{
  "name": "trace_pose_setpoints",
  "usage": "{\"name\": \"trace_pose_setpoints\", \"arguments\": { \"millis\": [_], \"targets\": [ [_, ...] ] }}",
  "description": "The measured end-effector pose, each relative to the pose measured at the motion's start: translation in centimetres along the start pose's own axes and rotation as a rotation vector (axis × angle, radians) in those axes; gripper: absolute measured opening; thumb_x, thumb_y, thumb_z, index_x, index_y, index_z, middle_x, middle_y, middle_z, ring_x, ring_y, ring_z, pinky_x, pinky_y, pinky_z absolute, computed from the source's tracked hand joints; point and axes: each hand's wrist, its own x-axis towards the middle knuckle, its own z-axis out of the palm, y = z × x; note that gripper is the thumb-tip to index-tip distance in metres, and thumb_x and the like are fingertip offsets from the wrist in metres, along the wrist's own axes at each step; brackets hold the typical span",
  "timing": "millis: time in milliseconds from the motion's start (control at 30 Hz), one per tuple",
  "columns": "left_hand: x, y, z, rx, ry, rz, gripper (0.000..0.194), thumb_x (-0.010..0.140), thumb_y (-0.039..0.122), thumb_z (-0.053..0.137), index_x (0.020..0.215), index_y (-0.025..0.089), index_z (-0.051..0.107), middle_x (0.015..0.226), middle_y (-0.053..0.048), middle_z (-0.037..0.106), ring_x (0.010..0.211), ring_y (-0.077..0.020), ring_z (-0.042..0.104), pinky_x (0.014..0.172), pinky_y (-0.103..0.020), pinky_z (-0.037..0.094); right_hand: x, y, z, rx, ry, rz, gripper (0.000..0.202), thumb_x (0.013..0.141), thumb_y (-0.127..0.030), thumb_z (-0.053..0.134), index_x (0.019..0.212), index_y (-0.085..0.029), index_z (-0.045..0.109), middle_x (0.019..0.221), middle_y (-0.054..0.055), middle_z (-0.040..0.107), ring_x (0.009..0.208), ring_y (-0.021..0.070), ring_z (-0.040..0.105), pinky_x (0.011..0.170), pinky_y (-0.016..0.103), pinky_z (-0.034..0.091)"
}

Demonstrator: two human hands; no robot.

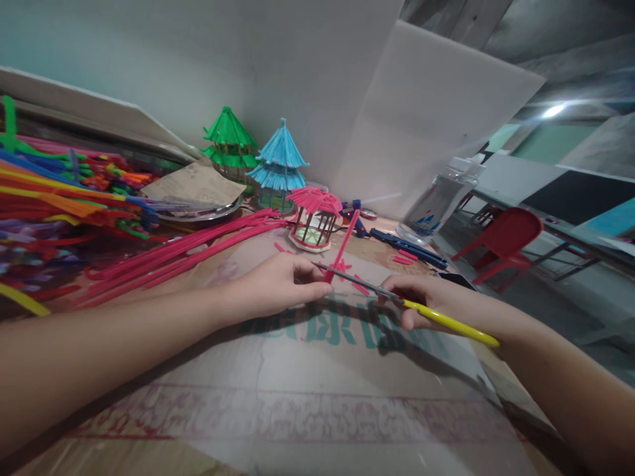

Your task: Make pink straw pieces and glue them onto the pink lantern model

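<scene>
Between the fingertips of my left hand [280, 284] a pink pipe cleaner [346, 241] is pinched, its long end slanting up to the right. My right hand [421, 301] grips yellow-handled scissors [441, 320], whose blades point left and cross the pipe cleaner near my left fingers. Whether the blades are parted is unclear. Several short pink cut pieces [361, 284] lie on the table just behind the blades. Beyond them stands a small pavilion with a pink roof [315, 198], brown posts and a pale base.
Long pink pipe cleaners [188, 251] lie at left, beside a heap of many-coloured ones [74, 192]. Green [231, 135] and blue [282, 158] pavilions stand behind. A glue gun [351, 215], a dark blue tool [409, 248] and a clear bottle [436, 201] are at the back right.
</scene>
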Motion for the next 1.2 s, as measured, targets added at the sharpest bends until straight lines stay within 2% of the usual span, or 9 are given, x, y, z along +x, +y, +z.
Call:
{"name": "trace_pose_setpoints", "arguments": {
  "millis": [400,633,867,933,1033,1100,1200],
  "targets": [
    [0.0,0.1,-0.1,-0.037,-0.019,-0.002,0.031,0.083,0.045,0.057,0.081,0.016,0.069,0.075,-0.002,0.070,0.070,-0.0165,0.063,0.060,-0.024,0.044,0.0,-0.1,0.0,0.015,-0.007,0.015,0.035,0.080,-0.052,0.061,0.098,-0.021,0.060,0.088,0.001,0.056,0.081,0.0191,0.052,0.069,0.026,0.039],
    [0.1,0.0,-0.1,-0.083,-0.021,0.018,0.031,0.083,0.046,0.058,0.080,0.017,0.068,0.076,-0.003,0.070,0.070,-0.0166,0.063,0.062,-0.025,0.044,0.1,-0.1,0.5,0.121,-0.012,0.001,0.038,0.078,-0.054,0.062,0.093,-0.020,0.059,0.078,0.000,0.057,0.071,0.0154,0.050,0.062,0.025,0.037],
    [0.3,-0.1,-0.2,-0.059,0.009,0.024,0.032,0.083,0.047,0.058,0.077,0.016,0.066,0.076,-0.004,0.070,0.072,-0.0171,0.063,0.063,-0.026,0.044,1.0,0.5,1.3,0.125,0.071,-0.012,0.044,0.075,-0.059,0.062,0.088,-0.018,0.059,0.075,0.001,0.056,0.067,0.0152,0.049,0.059,0.026,0.036],
    [0.2,-0.2,-0.2,-0.020,0.023,0.036,0.033,0.084,0.047,0.057,0.076,0.017,0.065,0.076,-0.003,0.069,0.071,-0.0168,0.063,0.062,-0.025,0.043,1.0,1.0,1.0,0.141,0.067,-0.003,0.045,0.075,-0.059,0.062,0.091,-0.017,0.058,0.075,0.000,0.056,0.064,0.0142,0.048,0.056,0.025,0.035],
    [0.2,-0.4,-0.2,0.118,0.106,0.055,0.029,0.084,0.043,0.056,0.074,0.018,0.064,0.072,0.000,0.067,0.068,-0.0154,0.060,0.060,-0.024,0.040,0.7,1.2,0.1,0.125,0.097,-0.006,0.047,0.075,-0.059,0.062,0.095,-0.017,0.058,0.078,0.001,0.056,0.066,0.0145,0.048,0.056,0.025,0.035],
    [0.2,-0.6,-0.3,0.217,0.159,0.055,0.027,0.084,0.041,0.056,0.071,0.018,0.063,0.067,0.002,0.064,0.064,-0.0146,0.058,0.058,-0.024,0.037,0.2,0.8,-0.4,0.057,0.082,-0.023,0.045,0.075,-0.058,0.064,0.096,-0.018,0.059,0.083,0.002,0.057,0.074,0.0168,0.051,0.062,0.026,0.037],
    [0.5,-0.9,-0.7,0.291,0.173,0.050,0.026,0.083,0.040,0.056,0.070,0.019,0.064,0.066,0.002,0.063,0.064,-0.0152,0.057,0.057,-0.025,0.034,-0.3,-0.3,-0.4,-0.066,0.025,0.000,0.045,0.071,-0.057,0.070,0.097,-0.021,0.063,0.087,0.001,0.060,0.079,0.0190,0.054,0.065,0.026,0.038]
  ]
}}
